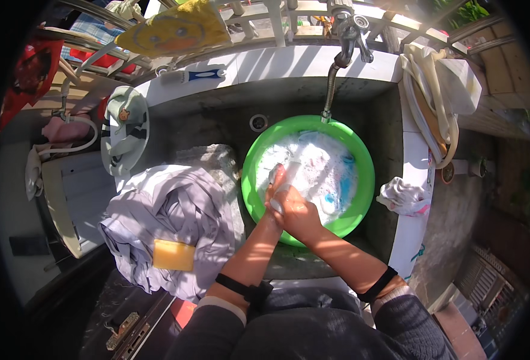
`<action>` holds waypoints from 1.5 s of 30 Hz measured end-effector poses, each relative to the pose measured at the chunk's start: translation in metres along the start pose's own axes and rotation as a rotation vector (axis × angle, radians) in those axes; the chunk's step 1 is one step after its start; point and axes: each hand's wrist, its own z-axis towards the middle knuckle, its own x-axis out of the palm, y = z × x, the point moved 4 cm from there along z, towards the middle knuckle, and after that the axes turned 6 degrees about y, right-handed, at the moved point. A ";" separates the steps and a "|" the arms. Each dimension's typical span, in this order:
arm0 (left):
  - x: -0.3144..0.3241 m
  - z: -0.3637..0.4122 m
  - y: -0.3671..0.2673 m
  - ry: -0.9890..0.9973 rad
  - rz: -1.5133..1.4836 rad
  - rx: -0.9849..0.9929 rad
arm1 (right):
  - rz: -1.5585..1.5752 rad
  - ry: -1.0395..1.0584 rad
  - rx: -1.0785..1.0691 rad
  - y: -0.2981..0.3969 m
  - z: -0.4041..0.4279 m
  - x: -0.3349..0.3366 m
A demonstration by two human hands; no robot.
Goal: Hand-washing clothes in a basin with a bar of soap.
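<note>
My left hand (pixel 274 191) and my right hand (pixel 298 211) are pressed together over the near left part of a green plastic basin (pixel 365 184). Both are wet, with white suds on the fingers. Something whitish shows beside the fingertips; whether it is cloth or foam, I cannot tell. Thick soap foam (pixel 312 157) covers the water in the basin. Pieces of blue-and-white fabric (pixel 347 189) poke through the foam on the right side. A yellow bar of laundry soap (pixel 174 254) lies on a heap of pale grey clothes (pixel 174 202) left of my arms.
The basin stands in a concrete sink (pixel 193 119) with a drain (pixel 259 122). A metal tap (pixel 352 36) with a flexible hose (pixel 330 92) hangs over its far rim. A blue-handled brush (pixel 204 74) lies on the back ledge. A white cloth (pixel 402 196) sits on the right ledge.
</note>
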 end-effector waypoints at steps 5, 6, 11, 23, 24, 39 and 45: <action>0.014 0.000 0.005 -0.055 -0.204 0.096 | 0.163 -0.246 -0.144 -0.029 0.016 -0.010; 0.008 0.001 0.003 -0.158 -0.041 0.126 | 0.182 -0.141 0.058 -0.030 0.021 -0.013; 0.011 -0.009 0.002 -0.355 0.397 0.051 | 0.476 0.032 0.308 -0.104 0.019 0.010; -0.010 0.026 0.018 0.092 2.258 0.377 | -0.484 -0.024 0.146 -0.163 -0.038 0.086; -0.014 0.029 0.020 0.103 2.251 0.369 | -0.479 -0.014 0.152 -0.163 -0.037 0.085; -0.016 0.031 0.014 -0.176 0.378 -0.071 | 1.182 -0.092 0.565 -0.122 -0.007 0.054; 0.012 -0.003 -0.022 -0.116 -0.101 -0.280 | 0.750 0.294 0.035 0.006 -0.029 -0.002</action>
